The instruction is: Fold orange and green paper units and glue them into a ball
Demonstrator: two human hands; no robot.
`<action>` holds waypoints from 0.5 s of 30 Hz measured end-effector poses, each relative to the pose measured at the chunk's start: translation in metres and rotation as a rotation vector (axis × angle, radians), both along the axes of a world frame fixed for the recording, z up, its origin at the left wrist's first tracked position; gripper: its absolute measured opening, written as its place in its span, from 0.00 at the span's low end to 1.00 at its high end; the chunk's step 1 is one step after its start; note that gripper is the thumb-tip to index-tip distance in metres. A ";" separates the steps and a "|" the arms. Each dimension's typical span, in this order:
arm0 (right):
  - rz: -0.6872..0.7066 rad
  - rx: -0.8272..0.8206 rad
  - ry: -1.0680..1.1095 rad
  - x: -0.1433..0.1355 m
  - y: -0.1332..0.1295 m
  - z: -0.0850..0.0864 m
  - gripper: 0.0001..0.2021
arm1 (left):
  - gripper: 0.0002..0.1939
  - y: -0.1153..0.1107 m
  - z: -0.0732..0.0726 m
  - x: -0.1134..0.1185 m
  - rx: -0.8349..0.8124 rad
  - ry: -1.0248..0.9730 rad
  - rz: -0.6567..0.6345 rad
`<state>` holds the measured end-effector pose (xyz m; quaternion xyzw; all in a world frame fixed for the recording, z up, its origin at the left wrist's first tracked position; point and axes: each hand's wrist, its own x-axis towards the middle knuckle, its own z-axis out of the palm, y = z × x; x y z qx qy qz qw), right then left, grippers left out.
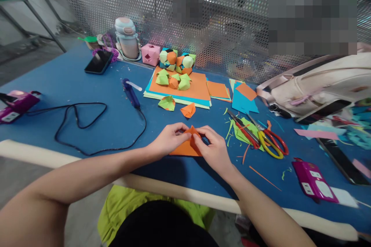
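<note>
head view: the workpiece, a sheet of matte orange paper (184,149), sits near the front edge of the blue worktop (95,92), between the two hands and directly before the person. its near part shows a straight edge; a pointed peak rises between the thumbs. the step in hand appears to be forming a fold. for a clean result, align the edges at the point first, hold one side fixed, then press the crease from the tip outward with the thumb. avoid lifting the near edge, as thin paper is likely to skew.

hands: the left hand (171,139) is partly closed, thumb and fingertips pinching the left side of the peak. the right hand (213,148) is likewise curled, pinching the right side. the exact grip of the fingers behind the paper cannot be told. a small folded orange paper piece (188,110) lies just beyond the hands.
</note>
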<state>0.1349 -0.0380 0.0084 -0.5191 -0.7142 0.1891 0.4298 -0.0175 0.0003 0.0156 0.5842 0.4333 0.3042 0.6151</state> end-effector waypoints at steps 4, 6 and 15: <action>0.006 -0.112 0.060 0.001 0.001 0.001 0.05 | 0.06 0.001 0.004 -0.001 -0.030 -0.009 0.014; 0.009 -0.206 0.122 0.003 0.002 0.000 0.05 | 0.05 0.001 0.005 -0.002 -0.052 -0.003 -0.002; 0.031 -0.334 0.177 0.006 0.003 -0.006 0.06 | 0.06 0.006 0.002 -0.011 -0.008 0.092 -0.106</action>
